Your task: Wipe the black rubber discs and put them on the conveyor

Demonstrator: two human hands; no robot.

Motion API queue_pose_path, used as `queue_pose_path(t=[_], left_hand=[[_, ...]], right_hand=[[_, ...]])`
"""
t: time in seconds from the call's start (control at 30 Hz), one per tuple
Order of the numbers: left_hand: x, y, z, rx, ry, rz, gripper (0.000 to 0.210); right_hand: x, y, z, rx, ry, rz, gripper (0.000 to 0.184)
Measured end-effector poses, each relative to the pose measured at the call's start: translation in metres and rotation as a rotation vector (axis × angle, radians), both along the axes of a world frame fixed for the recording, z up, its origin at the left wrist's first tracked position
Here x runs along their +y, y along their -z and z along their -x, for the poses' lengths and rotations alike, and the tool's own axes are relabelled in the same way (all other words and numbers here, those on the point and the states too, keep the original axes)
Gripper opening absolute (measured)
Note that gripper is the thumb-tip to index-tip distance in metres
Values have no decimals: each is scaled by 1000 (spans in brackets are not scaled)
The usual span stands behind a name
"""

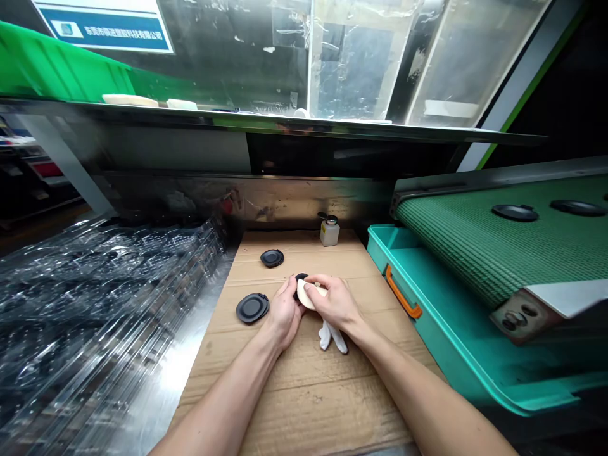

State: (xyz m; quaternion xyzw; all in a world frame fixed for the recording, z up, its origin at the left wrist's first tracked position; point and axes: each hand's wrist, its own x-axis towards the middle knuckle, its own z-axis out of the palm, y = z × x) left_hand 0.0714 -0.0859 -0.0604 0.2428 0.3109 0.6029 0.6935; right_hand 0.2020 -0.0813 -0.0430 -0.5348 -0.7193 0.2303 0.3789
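Over the cardboard sheet (304, 392), my left hand (285, 311) is closed on a round black plastic lid (301, 277), mostly hidden behind what the other hand holds. My right hand (338, 303) pinches a cream-coloured pad (305, 297), which looks like a sponge, against the lid's face. To the left lie two more black pieces, one black lid (252, 308) close to my left hand and a smaller-looking black lid (272, 258) further back. Below my right hand rests a white fabric piece (332, 337), perhaps a glove, partly covered.
A small white bottle (329, 232) with a metal top stands at the back. On the right are a turquoise bin (427, 342) with an orange handle and a green conveyor belt (475, 234) carrying black lids. Clear plastic trays (109, 304) are stacked left. A metal shelf crosses above.
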Motion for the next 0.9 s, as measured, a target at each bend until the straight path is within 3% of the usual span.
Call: queue_pose_path(t=[0.1,0.17,0.27,0.33,0.37,0.5,0.53,0.67,0.8,0.9], left_hand=[[-1,0,-1,28,-4,-15,18],[-1,1,-2,28,-12,-6,18],[0,1,-4,20,-52,8,18],[0,1,-4,23,-78,18,19],[0,0,-4,22,-75,22,18],[1,-2,-1,-19,-37,21,16],[1,-2,-1,-24,-34,23,16],[3,-1,1,-28,-47,21,15],[2,-1,1,-29,-40,54,15],[1,-2,2,-38,-31,50,16]], right_hand=[[1,1,-3,-102,120,55,28],[3,0,-8,-121,101,150,26],[3,-2,-10,-8,-149,258,24],[2,-3,-8,61,-254,222,25],[1,-4,-7,50,-219,181,26],[-4,-7,-1,-191,167,33,30],[-5,-7,0,-234,197,17,31],[-4,-7,-1,-260,93,26,29],[4,-5,-7,-245,278,12,33],[6,-4,-8,-161,116,-22,32]])
